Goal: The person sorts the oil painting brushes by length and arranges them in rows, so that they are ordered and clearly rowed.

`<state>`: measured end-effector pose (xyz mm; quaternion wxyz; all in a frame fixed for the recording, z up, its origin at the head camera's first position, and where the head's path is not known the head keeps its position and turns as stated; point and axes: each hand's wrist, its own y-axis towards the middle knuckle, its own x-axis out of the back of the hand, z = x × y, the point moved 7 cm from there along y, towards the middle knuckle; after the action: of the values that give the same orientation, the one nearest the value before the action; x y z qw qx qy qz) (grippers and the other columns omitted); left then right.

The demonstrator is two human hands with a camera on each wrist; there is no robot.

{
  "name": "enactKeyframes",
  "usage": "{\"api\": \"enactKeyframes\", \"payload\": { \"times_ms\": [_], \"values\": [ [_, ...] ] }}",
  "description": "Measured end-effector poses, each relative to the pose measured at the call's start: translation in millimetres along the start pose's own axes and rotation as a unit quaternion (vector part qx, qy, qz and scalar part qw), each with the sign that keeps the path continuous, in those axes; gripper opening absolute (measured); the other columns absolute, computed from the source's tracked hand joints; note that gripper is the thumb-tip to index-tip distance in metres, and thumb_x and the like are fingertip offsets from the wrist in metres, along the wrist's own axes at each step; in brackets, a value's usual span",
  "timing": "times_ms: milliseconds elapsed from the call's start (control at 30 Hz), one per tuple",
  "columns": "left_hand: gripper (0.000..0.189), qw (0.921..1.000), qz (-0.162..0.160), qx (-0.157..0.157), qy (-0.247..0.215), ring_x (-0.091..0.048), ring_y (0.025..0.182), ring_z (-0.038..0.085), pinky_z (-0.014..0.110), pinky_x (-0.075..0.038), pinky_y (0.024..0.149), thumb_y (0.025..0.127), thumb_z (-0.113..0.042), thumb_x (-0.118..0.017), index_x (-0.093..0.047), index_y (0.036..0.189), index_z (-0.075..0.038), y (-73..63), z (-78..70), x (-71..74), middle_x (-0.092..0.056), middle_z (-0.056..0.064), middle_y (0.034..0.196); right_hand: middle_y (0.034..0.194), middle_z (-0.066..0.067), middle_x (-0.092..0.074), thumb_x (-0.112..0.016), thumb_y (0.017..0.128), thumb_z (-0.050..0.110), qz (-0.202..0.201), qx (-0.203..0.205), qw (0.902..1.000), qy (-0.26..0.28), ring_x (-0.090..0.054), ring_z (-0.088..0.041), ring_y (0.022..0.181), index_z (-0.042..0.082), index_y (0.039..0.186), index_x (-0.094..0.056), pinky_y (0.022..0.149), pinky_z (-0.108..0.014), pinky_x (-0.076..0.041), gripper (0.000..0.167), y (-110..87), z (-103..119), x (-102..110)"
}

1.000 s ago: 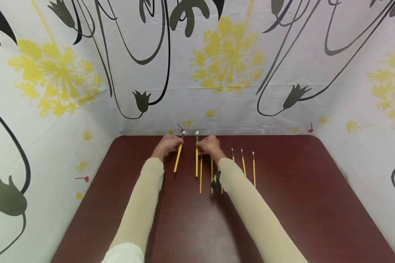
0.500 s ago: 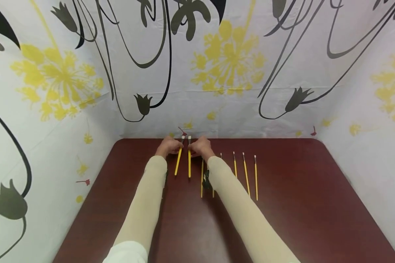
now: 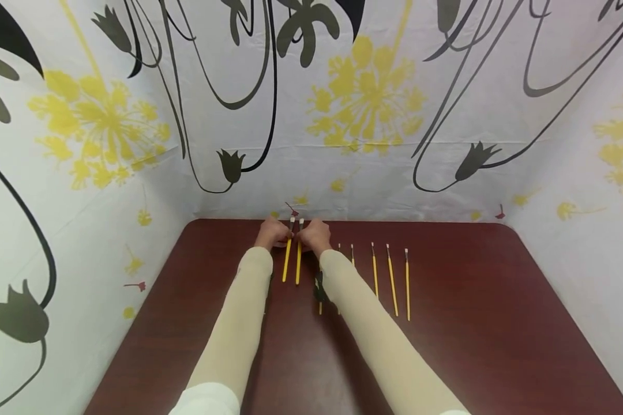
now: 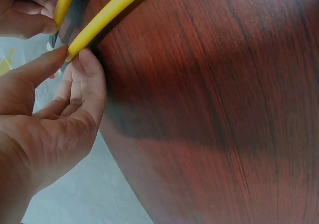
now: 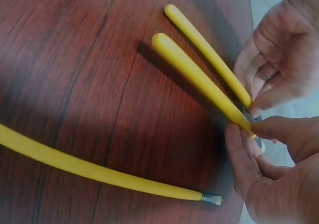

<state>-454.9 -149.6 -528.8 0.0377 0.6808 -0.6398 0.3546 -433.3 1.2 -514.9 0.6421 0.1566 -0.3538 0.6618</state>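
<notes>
At the far edge of the table, my left hand [image 3: 274, 232] pinches a yellow-handled paintbrush [image 3: 286, 259] near its ferrule, thumb against fingers. Close beside it, my right hand [image 3: 315, 235] pinches a second yellow paintbrush [image 3: 298, 264] the same way. Both brushes have pale bristles pointing away from me and handles toward me. They stand almost parallel, with a narrow gap between the handles. In the right wrist view, the right hand's brush [image 5: 199, 82] casts a shadow on the table. Another paintbrush [image 5: 99, 171] lies nearby, its pale bristle tip showing.
Right of my hands, several thinner yellow paintbrushes lie in a row, including one brush [image 3: 375, 276], another brush [image 3: 392, 282] and the rightmost brush [image 3: 407, 288]. My right forearm [image 3: 374, 323] partly hides others. A patterned cloth [image 3: 363, 190] hangs behind the dark red wooden table [image 3: 498, 346].
My right hand has moved left with its paintbrush, bringing it close beside the left hand's brush. The left hand has stayed nearly in place. More of the row on the right is uncovered.
</notes>
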Motion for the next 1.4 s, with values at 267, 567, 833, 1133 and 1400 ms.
{"api": "enactKeyframes", "payload": {
  "times_ms": [267,567,833,1133,1400],
  "values": [
    [0.012,0.9993,-0.028,-0.005,0.025,-0.078,0.097,0.03,0.037,-0.069,0.077,0.096,-0.007,-0.077,-0.079,0.103,0.003,3.5,0.2,0.7,-0.077,0.018,0.11,0.083,-0.015,-0.077,-0.069,0.099,0.014,-0.014,-0.012,0.9996,0.022,-0.079,-0.03,0.073,0.001,0.098,-0.074,0.059,-0.037,-0.066,0.014,0.3,-4,-1],
    [0.015,0.9991,-0.037,-0.021,-0.001,-0.077,0.1,0.036,0.043,-0.069,0.084,0.094,-0.004,-0.079,-0.078,0.106,0.005,-16.3,-3.3,2.2,-0.075,0.022,0.114,0.058,-0.007,-0.066,-0.065,0.098,0.01,-0.025,0.0,0.9997,0.002,-0.077,-0.031,0.069,0.002,0.078,-0.077,0.043,-0.029,-0.05,0.024,1.8,-5,-1],
    [0.013,0.996,-0.07,-0.046,0.032,-0.079,0.091,0.034,0.041,-0.069,0.08,0.094,-0.007,-0.08,-0.081,0.097,0.005,-20.2,-4.9,0.7,-0.079,0.021,0.104,0.055,-0.007,-0.064,-0.063,0.098,0.009,-0.035,-0.007,0.9993,-0.008,-0.064,-0.022,0.049,0.004,0.075,-0.074,0.041,-0.029,-0.047,0.026,6.9,-9,-1],
    [0.013,0.9956,-0.075,-0.033,0.044,-0.078,0.086,0.029,0.036,-0.069,0.073,0.093,-0.011,-0.082,-0.081,0.092,0.001,-12.4,0.9,-6.9,-0.08,0.018,0.101,0.049,-0.002,-0.051,-0.061,0.099,0.01,-0.028,0.009,0.9995,0.008,-0.051,-0.018,0.041,0.012,0.06,-0.056,0.041,-0.03,-0.042,0.04,10.7,-18,-2],
    [0.023,0.9911,-0.102,-0.037,0.077,-0.075,0.073,0.024,0.033,-0.066,0.068,0.092,-0.019,-0.084,-0.076,0.079,-0.002,-13.2,3.4,-1.9,-0.076,0.011,0.077,0.052,-0.004,-0.061,-0.067,0.097,0.009,-0.048,0.024,0.9982,0.026,-0.066,-0.023,0.05,0.007,0.066,-0.065,0.04,-0.027,-0.049,0.031,3.0,-14,-1]
  ]
}}
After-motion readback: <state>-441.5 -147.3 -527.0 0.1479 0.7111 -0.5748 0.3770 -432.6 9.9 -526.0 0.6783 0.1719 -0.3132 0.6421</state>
